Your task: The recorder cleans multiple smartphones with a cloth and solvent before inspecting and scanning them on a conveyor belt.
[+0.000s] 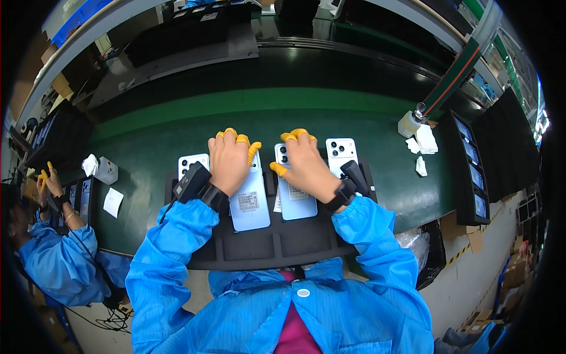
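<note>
My left hand (231, 162), with yellow finger cots, grips the upper end of a light blue smartphone (249, 206), its thumb along the right side. The phone lies back up, tilted over a black foam tray (277, 251), with a label on its lower back. My right hand (308, 168), also in yellow cots, holds the upper part of a second light blue smartphone (298, 206), thumb at its left side and camera lenses showing. Beyond my left wrist a white-backed smartphone (193, 160) sits in the tray, and another white-backed smartphone (341, 149) lies right of my right hand.
A green work table (371, 127) spreads around the tray. At right are a pump bottle (409, 124), white wipes (425, 139) and a black tray of phones (466, 203). A co-worker (65, 253) sits at left, near a white bottle (107, 170) and paper (113, 202).
</note>
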`<state>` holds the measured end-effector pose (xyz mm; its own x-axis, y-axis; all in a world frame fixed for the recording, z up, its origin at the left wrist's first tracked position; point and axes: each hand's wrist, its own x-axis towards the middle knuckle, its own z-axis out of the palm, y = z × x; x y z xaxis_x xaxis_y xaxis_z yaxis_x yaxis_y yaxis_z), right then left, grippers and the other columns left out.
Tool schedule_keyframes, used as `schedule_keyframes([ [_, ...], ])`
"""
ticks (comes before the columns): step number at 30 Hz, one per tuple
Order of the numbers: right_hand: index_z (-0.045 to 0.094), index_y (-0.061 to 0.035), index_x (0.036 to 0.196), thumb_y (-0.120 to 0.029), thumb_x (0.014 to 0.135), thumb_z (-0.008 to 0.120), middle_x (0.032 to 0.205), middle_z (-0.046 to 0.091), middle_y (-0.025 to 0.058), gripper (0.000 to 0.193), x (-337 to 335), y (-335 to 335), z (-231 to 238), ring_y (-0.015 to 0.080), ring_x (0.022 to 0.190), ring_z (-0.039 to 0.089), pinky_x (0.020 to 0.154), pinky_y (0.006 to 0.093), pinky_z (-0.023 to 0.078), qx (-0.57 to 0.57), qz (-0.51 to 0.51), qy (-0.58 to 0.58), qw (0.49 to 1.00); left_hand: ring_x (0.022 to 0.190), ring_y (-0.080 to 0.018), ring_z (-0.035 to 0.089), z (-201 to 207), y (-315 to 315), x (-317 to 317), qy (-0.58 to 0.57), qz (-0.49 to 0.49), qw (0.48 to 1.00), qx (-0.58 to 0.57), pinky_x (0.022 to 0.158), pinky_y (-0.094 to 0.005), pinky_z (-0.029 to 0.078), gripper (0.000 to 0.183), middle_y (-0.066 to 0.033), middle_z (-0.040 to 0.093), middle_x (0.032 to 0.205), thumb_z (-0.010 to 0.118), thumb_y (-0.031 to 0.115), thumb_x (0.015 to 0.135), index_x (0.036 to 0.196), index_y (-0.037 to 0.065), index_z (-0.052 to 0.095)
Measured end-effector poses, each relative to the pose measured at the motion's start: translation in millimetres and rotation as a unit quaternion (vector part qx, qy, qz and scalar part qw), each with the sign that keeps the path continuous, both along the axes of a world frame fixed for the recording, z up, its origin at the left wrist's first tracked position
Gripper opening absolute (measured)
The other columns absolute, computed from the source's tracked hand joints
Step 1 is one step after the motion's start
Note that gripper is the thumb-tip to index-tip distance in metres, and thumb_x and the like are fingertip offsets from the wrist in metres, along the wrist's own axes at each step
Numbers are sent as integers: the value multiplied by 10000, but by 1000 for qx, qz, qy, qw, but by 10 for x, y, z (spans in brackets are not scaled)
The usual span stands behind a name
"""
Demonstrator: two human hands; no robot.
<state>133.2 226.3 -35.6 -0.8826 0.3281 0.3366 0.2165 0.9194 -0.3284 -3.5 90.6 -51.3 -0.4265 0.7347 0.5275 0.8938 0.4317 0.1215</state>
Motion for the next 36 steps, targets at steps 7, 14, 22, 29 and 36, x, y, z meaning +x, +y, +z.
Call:
schedule_keyframes([
  [7, 593, 40, 1023, -109, 770, 726, 987, 602, 219, 323, 907, 543, 592, 364, 898, 614, 774, 400, 503, -37, -123, 80, 989, 1001, -337, 496, 367, -170, 153, -51, -18, 998, 45, 873, -416, 392, 345, -188, 535, 1122, 706, 200, 802, 1062, -20, 649],
  [14, 553, 4, 904, -39, 696, 726, 857, 567, 191, 273, 1514, 242, 311, 362, 817, 581, 701, 425, 482, -51, 29, -27, 998, 1118, -391, 484, 677, -517, 643, -211, -135, 968, 31, 959, -440, 390, 259, -211, 480, 1198, 695, 127, 712, 930, 28, 597],
  [22, 567, 26, 825, -11, 647, 681, 853, 562, 187, 215, 1358, 146, 31, 352, 819, 570, 716, 418, 488, 66, 86, -71, 992, 1108, -375, 463, 502, -337, 1168, -222, -289, 927, -84, 928, -424, 372, 358, -196, 498, 1219, 709, 77, 728, 1062, 18, 597],
  [29, 569, 16, 829, -44, 638, 669, 841, 549, 180, 224, 1331, 211, 44, 357, 811, 578, 697, 418, 501, 21, 94, -83, 992, 1053, -315, 485, 153, -156, 1378, -150, -377, 906, -117, 905, -407, 362, 352, -189, 532, 1171, 659, 160, 821, 1124, -12, 606],
  [36, 600, 22, 820, -47, 662, 650, 816, 576, 191, 180, 1278, 200, -4, 355, 800, 603, 679, 433, 508, 43, 98, -65, 992, 990, -296, 494, 122, -100, 1410, -155, -393, 896, -140, 894, -392, 367, 345, -164, 545, 1123, 656, 160, 825, 1120, -14, 610],
])
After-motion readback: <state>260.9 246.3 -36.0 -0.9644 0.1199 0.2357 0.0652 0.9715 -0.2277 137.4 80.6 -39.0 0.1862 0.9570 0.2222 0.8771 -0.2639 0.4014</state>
